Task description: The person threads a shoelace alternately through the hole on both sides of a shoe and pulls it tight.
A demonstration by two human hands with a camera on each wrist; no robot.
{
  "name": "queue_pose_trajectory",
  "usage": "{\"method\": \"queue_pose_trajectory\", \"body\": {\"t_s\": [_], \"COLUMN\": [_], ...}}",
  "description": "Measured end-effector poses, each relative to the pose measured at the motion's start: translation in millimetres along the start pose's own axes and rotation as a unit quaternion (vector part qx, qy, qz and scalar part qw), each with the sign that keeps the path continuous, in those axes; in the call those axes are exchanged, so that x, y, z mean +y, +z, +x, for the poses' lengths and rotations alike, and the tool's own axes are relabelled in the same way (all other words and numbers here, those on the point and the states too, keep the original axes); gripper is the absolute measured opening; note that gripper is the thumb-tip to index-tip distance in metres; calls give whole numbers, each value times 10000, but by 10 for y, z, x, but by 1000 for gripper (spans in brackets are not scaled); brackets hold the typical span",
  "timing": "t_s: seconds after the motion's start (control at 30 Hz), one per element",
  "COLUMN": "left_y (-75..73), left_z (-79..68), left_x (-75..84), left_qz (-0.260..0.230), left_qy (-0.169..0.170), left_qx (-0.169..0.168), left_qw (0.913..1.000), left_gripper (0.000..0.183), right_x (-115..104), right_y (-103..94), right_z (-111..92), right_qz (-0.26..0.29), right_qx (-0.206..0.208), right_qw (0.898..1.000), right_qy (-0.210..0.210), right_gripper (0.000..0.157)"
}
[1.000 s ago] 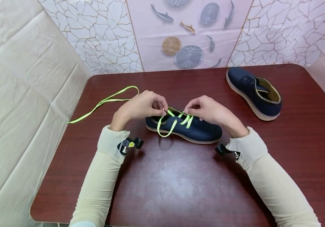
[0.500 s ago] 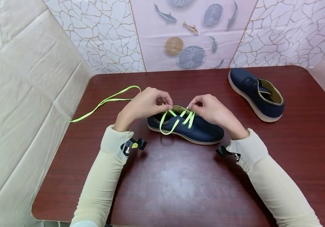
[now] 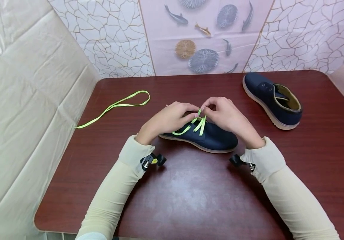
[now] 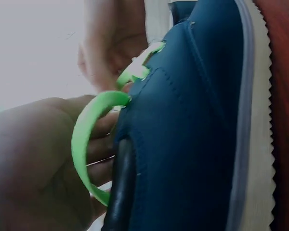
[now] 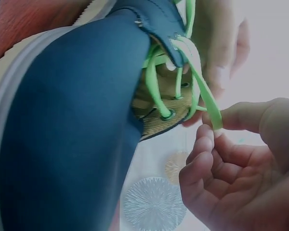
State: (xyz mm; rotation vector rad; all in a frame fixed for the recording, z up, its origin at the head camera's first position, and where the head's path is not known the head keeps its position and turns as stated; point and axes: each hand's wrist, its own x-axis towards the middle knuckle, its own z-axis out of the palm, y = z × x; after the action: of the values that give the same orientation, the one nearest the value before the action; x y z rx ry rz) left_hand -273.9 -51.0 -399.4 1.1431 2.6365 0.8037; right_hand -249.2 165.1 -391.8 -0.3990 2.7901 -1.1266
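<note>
A navy shoe (image 3: 218, 138) lies side-on mid-table, toe to the right, with a neon green shoelace (image 3: 201, 127) in several eyelets. My right hand (image 3: 223, 115) pinches a raised part of that lace above the eyelets; the right wrist view shows the lace (image 5: 209, 108) between its thumb and fingertip. Over the shoe's opening is my left hand (image 3: 172, 118), thumb and forefinger beside the same lace, close to the right fingertips. Whether they pinch it is hidden. A loose lace loop (image 4: 79, 139) leaves one eyelet in the left wrist view, in front of the left hand.
The matching navy shoe (image 3: 272, 101), its visible eyelets without lace, stands at the table's back right. A second green lace (image 3: 113, 106) lies folded at the back left. Patterned cloth (image 3: 202, 36) hangs behind the dark red table (image 3: 184, 200).
My left hand has moved right from the rear of the shoe's opening to the right fingertips. The loop it held up has dropped lower. The right hand has lifted the lace slightly.
</note>
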Motion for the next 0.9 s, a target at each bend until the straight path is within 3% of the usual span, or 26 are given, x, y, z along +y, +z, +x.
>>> {"method": "queue_pose_trajectory", "body": {"t_s": [0.23,0.43,0.6,0.77,0.9], "left_y": [66,96,111,97,93], "left_z": [18,13,12,-3,-12], "left_x": [-9,17,48,87,133], "left_qz": [-8,-89,153,36,79], "left_qy": [-93,-246,-379,-304,-119], "left_qx": [372,941,1284,1785,2115], "left_qw": [9993,9952,9909,9835,9773], "left_gripper": [19,13,12,13,14], "right_x": [-42,-40,24,93,106], "right_y": [-43,-101,-123,-89,-37], "right_z": [-24,-53,-43,10,45], "right_qz": [50,118,409,113,36], "right_qx": [7,-452,-710,-762,-406], "right_qw": [9997,9987,9966,9955,9956], "right_qy": [-237,-183,-80,-544,-849], "right_gripper": [21,25,27,22,15]}}
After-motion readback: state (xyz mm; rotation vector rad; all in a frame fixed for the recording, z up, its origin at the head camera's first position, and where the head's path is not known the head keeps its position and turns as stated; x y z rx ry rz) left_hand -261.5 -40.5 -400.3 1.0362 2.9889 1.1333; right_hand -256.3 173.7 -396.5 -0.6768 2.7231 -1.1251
